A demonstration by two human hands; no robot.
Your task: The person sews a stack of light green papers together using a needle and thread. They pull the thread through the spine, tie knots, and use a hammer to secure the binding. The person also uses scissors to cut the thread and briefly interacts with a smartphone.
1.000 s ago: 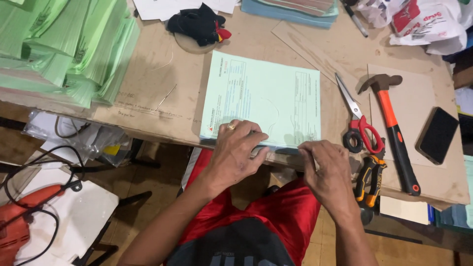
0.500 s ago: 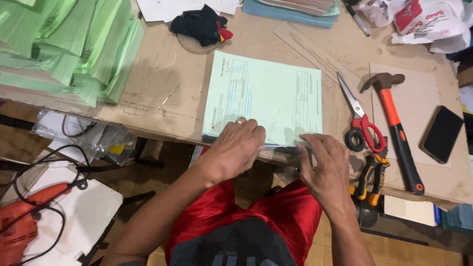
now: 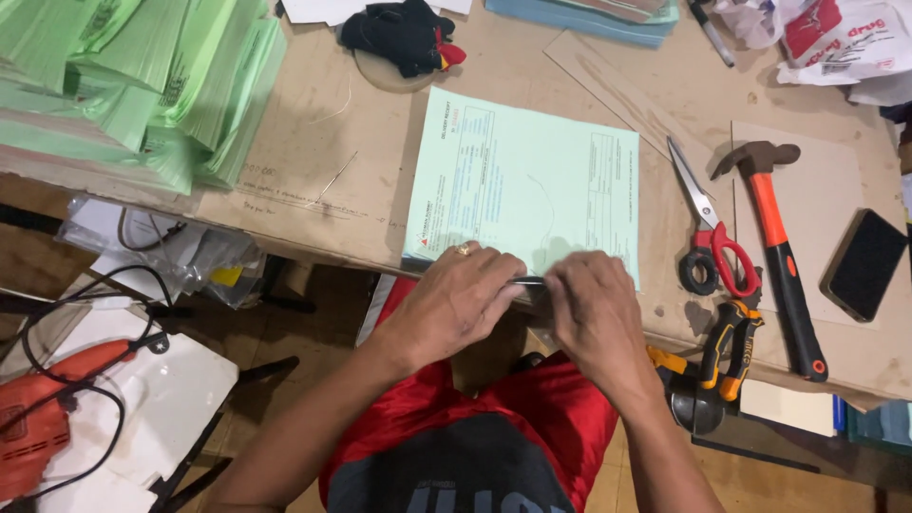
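View: head camera, looking down at the table edge.
Left hand (image 3: 456, 299): lower centre of the frame, palm down on the near edge of the pale green printed pad (image 3: 527, 185); a ring shows on one finger; fingers together, curled on a thin dark metal tool (image 3: 528, 281).
Right hand (image 3: 591, 309): just right of the left hand, touching it; fingers bunched on the tool's other end. What the tool is, cannot tell.
Change: a second ago the hands lay apart along the pad's near edge; half a second ago likewise; now they meet at its middle, both on the tool. Judged: the work has narrowed to one spot on that edge.
Pad position: centre of the frame, flat on the brown table (image 3: 323, 190), near edge at the table's rim.
Right of pad: red-handled scissors (image 3: 708, 247), orange-handled hammer (image 3: 774, 237), black phone (image 3: 863, 264), orange-and-black pliers (image 3: 727, 347).
Upper left: stacks of green paper (image 3: 133, 76).
Top centre: black cloth (image 3: 399, 33).
Lower left: red power drill (image 3: 43, 423), below the table.
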